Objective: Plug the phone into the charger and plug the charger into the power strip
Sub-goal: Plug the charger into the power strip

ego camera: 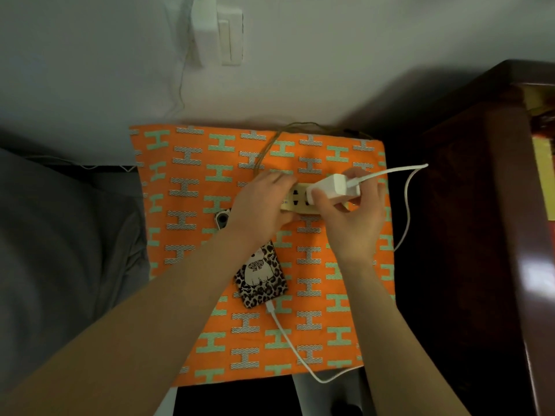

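An orange patterned cloth (pixel 216 334) covers the table. The right hand (pixel 350 217) pinches the white charger (pixel 338 187) against the power strip (pixel 297 201), which the left hand (pixel 262 205) clamps. The phone (pixel 261 274), cable (pixel 288 337) attached, lies just beneath the left wrist, with open cloth nearer the table's front edge.

Dim, soft indoor light; deep shadow at right; wide-angle bowing at the edges (slight overall softness)

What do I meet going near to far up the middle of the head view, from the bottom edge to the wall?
White cable → phone in a leopard-print case → left hand holding the power strip → brown cord → far edge of the orange cloth → wall charger.
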Demonstrator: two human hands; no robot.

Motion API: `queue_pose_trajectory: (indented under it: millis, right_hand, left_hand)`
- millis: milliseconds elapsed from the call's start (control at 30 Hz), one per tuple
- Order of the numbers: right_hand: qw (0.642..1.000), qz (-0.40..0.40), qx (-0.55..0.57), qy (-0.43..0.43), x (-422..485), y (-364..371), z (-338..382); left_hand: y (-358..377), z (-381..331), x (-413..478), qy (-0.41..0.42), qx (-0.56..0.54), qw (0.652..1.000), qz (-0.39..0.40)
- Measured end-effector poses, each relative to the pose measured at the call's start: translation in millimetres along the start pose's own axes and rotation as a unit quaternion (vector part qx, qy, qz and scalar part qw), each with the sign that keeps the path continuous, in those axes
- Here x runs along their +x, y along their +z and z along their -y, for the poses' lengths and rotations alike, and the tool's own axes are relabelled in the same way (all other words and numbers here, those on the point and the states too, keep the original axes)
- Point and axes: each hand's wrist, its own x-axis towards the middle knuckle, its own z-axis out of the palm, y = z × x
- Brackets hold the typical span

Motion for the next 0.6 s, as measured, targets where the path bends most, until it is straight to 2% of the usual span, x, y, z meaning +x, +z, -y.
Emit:
queue_pose_trajectory:
  millis: [167,400,600]
  right_hand:
    - [0.999,0.025,-0.021,-0.014,5.1,-3.3,0.2]
    - [0.994,-0.02,-0.092,-0.059,-10.1,15.3,1.7]
    - [0.994,-0.039,-0.078,-0.058,-17.8,27.1,0.8]
  left_hand:
    - [1.2,0.3,0.4,-0.002,0.001,1.0,-0.006]
    - [1.5,1.4,-1.0,0.018,0.003,0.999,-0.03]
    - [1.9,0.7,-0.4,0.01,0.008,0.999,-0.029]
